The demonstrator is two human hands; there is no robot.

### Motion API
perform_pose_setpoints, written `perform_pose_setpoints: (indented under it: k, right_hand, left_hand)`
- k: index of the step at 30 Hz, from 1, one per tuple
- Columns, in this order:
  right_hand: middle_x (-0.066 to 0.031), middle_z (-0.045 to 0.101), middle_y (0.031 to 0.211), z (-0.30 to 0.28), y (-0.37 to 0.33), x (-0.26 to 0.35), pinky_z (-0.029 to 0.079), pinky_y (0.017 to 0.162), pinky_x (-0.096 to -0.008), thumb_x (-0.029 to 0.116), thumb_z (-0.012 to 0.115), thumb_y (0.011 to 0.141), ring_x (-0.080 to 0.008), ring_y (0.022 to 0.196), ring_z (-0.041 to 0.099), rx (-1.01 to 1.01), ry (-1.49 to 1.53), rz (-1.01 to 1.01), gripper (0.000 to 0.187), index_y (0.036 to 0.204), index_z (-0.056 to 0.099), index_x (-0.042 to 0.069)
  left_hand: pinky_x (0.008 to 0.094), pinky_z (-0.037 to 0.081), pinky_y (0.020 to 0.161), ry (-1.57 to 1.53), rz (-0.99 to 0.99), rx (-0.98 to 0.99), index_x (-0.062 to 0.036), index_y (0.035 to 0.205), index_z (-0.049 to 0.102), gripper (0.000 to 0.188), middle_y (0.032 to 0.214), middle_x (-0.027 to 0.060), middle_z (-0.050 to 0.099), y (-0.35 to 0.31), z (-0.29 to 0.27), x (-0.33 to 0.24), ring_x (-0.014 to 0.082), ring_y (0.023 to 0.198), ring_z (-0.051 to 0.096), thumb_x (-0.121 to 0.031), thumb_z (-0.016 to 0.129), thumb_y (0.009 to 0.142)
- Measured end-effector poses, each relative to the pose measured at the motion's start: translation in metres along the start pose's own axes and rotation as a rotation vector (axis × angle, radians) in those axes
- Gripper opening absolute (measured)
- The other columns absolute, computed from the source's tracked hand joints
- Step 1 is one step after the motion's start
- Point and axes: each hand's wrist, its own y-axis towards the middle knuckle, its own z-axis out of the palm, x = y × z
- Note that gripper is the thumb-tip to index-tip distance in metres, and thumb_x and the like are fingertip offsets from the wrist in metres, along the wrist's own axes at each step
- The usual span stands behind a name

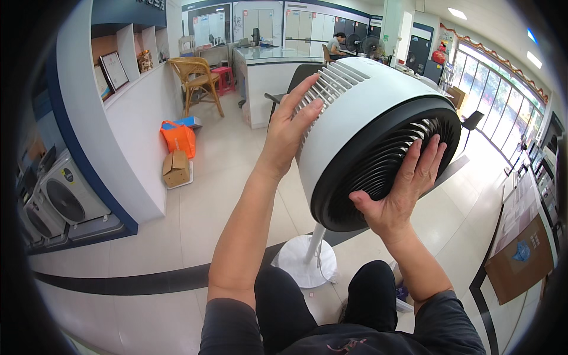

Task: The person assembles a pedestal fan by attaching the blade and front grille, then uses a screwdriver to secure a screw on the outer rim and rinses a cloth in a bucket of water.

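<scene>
A white pedestal fan (363,97) with a black front grille (378,174) stands before me, its large round head tilted. My left hand (291,124) grips the slatted rear side of the fan head. Thumb and forefinger show there, while the other fingers are partly hidden. On the front grille lies my right hand (402,192), palm against the black ribs and fingers spread. The fan's white pole runs down to a round base (296,260), which looks wrapped in thin plastic. A cord hangs beside the pole.
At left are outdoor air-conditioner units (74,189), an orange bag (177,140) and a small cardboard box (176,168). A wicker chair (195,74) and a white counter (260,94) stand farther back. A large carton (520,260) is at right. Another person (336,46) sits in the distance.
</scene>
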Motion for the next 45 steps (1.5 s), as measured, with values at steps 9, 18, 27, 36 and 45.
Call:
perform_pose_setpoints:
  k: [9,18,27,36,45]
  right_hand:
    - [-0.0283,0.017,0.169,0.001,-0.001,-0.022,0.013,0.117,-0.0677,0.088,0.056,0.081,-0.053,0.154,0.013,-0.005,0.041,-0.086,0.118,0.163,0.032,0.008]
    - [-0.0266,0.032,0.158,0.009,-0.02,-0.011,0.024,0.116,-0.0504,0.063,0.051,0.1,-0.0428,0.142,0.031,-0.162,0.117,0.193,0.081,0.155,0.046,0.004]
    - [-0.0323,0.029,0.16,-0.021,0.006,0.026,0.022,0.117,-0.0509,0.051,0.059,0.1,-0.0445,0.148,0.027,-0.045,-0.024,0.282,0.084,0.157,0.035,-0.007]
    - [-0.0408,0.01,0.165,-0.015,0.053,0.053,0.014,0.12,-0.0644,0.053,0.078,0.076,-0.0588,0.153,0.011,-0.04,0.162,0.171,0.126,0.16,0.012,-0.014]
    - [-0.0281,0.029,0.165,-0.031,0.046,0.037,0.024,0.115,-0.0567,0.065,0.071,0.08,-0.0504,0.149,0.028,0.065,0.166,0.029,0.107,0.157,0.039,-0.003]
  left_hand:
    - [0.0341,0.039,0.111,0.097,-0.016,-0.076,-0.0148,0.149,0.057,0.059,0.133,0.0117,0.056,-0.001,0.014,0.001,0.0206,0.127,0.053,-0.042,0.066,0.098]
    - [0.0283,0.042,0.105,-0.019,0.037,-0.131,-0.004,0.155,0.046,0.064,0.135,0.0108,0.06,-0.01,0.024,0.003,0.0158,0.121,0.056,-0.037,0.063,0.102]
    - [0.0254,0.044,0.101,-0.029,0.047,-0.182,0.0024,0.152,0.045,0.06,0.13,0.01,0.063,-0.013,0.026,-0.002,0.0131,0.115,0.059,-0.031,0.059,0.105]
    - [0.0244,0.045,0.1,0.0,-0.125,-0.232,0.0025,0.143,0.058,0.049,0.13,0.0059,0.066,-0.001,0.013,-0.009,0.0106,0.114,0.06,-0.03,0.058,0.107]
    - [0.0276,0.049,0.096,-0.083,-0.122,-0.216,0.0041,0.133,0.064,0.047,0.123,0.0079,0.069,0.013,0.0,0.007,0.0139,0.109,0.064,-0.033,0.058,0.106]
